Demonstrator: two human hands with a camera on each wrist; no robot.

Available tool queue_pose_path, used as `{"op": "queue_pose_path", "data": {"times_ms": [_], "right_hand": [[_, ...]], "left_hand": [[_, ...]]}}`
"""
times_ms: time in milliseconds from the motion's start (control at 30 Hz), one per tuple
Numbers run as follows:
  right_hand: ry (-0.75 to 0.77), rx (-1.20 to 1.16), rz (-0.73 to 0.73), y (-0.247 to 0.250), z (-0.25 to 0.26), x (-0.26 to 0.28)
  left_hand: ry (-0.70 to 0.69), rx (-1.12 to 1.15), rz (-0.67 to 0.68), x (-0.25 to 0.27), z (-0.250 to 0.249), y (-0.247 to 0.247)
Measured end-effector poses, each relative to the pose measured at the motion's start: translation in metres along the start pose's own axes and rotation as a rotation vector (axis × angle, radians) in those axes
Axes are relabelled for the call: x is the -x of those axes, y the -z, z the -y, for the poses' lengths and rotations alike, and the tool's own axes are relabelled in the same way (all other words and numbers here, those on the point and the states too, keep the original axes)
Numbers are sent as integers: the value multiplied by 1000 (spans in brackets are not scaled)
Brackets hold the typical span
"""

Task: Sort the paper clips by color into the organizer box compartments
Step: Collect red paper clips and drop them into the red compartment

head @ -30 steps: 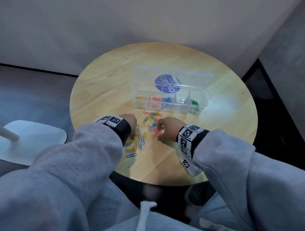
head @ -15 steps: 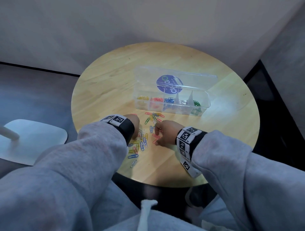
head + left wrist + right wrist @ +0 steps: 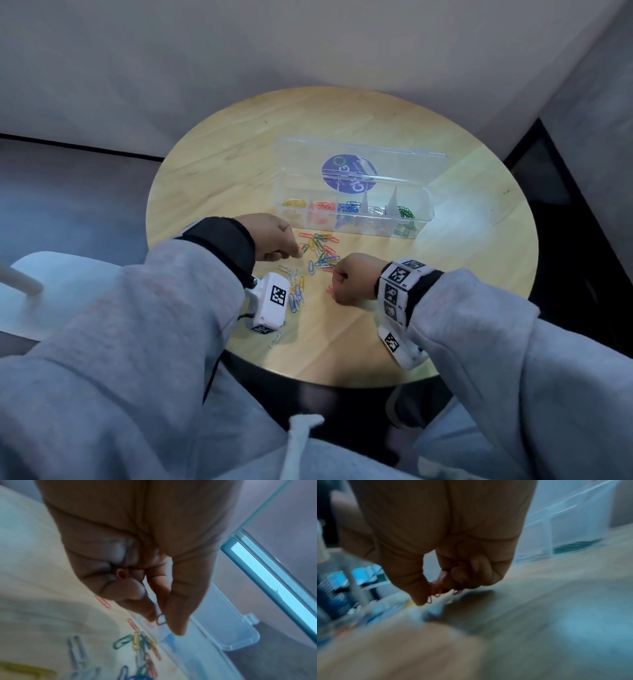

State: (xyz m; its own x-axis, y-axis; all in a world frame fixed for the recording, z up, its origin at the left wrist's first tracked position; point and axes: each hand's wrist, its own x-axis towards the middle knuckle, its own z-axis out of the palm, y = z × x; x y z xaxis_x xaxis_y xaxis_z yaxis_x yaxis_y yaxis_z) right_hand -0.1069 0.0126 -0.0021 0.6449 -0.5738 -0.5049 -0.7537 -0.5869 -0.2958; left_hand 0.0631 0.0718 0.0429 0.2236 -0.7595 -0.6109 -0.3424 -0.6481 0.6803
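Pinching a blue clip (image 3: 161,620) (a red one tucked in the palm), the left hand (image 3: 274,236) is observed; red clips (image 3: 435,590) are clenched in the right hand (image 3: 351,282)

L hand (image 3: 274,236) & R hand (image 3: 349,279): fingers curled, pinching.

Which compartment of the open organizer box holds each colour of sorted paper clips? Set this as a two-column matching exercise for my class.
Things:
1 yellow clips
2 red clips
3 blue clips
4 green clips

Places in the organizer box:
A far right
B middle
C far left
D second from left

Pairs: 1-C; 2-D; 3-B; 4-A
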Motion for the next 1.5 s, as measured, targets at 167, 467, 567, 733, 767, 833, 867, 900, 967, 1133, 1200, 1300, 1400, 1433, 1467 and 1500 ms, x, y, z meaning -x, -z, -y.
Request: {"op": "queue_pose_path", "data": {"times_ms": [167,467,567,733,767,833,867,900,967,1133,1200,1300,1400,1433,1467,1500], "right_hand": [[-108,-814,-22,19,-33,6],[-117,-1627,7,23,-51,24],[-171,-1834,28,18,-55,25],[-219,-1942,178,18,-59,28],[-217,-1920,186,19,-60,30],[-229,-1840,167,20,-62,33],[-244,-1788,150,20,-64,32],[-260,-1739,136,20,-66,32],[-280,-1671,115,21,-67,31],[-317,-1617,-2,24,-69,28],[-342,-1608,-23,23,-70,29],[-384,-1605,-26,23,-72,30],[-394,-1588,-16,23,-70,31],[-392,-1577,-11,23,-69,31],[-391,-1561,-7,23,-68,31],[-390,-1538,-5,23,-66,32]], "left_hand": [[-24,461,65,-2,-4,-9],[98,699,152,-7,-16,-26],[53,326,79,-14,-22,-35],[-246,-768,-23,-18,-26,-55],[-279,-871,-18,-19,-27,-58],[-327,-971,6,-21,-28,-63],[-338,-1003,21,-24,-29,-64],[-352,-1040,31,-26,-29,-66],[-373,-1118,45,-32,-30,-69],[-407,-1236,57,-45,-31,-75],[-381,-1245,61,-46,-32,-76],[-313,-1233,78,-43,-27,-75],[-257,-1132,80,-39,-21,-71],[-228,-1061,78,-36,-20,-67],[-191,-943,85,-34,-19,-63],[-147,-759,107,-33,-18,-57]]}}
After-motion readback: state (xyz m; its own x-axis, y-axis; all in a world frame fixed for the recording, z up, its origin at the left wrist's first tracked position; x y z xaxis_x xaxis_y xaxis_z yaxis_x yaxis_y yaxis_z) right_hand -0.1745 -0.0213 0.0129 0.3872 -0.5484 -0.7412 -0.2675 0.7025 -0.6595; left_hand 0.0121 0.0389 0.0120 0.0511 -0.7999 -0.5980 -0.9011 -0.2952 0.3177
